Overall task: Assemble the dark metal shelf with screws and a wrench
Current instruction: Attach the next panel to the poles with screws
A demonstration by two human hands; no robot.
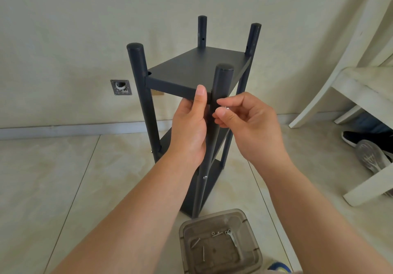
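— While both hands work up at the top, what is underneath it all?

— Pale, glossy floor tiles (63,188) with thin dark joints, running back to a grey skirting strip (74,128) and a cream wall (85,28). A small metal plate (120,87) with a white fitting is set low in that wall. At the right stands a white wooden chair (361,82), with a black shoe (359,138) and a grey shoe (373,156) lying under it.

— And the dark metal shelf (197,69)?

— It stands on the tiles in the middle, close to the person, long axis upright and leaning slightly in the wide lens. Four round posts rise past the top panel, their capped ends pointing up. Lower panels show beneath, and a silver screw head (205,177) sits in the near post low down.

— What is the left hand (191,126) doing?

— It grips the front edge of the top panel where that edge meets the near post (222,82), thumb lying up along the face, fingers curled behind.

— The right hand (246,122)?

— It pinches a small silver screw (225,108) between thumb and forefinger, just beside that post and below the panel's corner. I cannot tell whether the screw touches the post.

— Anything nearer?

— A clear brownish plastic box (221,244) on the floor at the shelf's foot, holding loose screws (203,253) and a small flat wrench (233,238).
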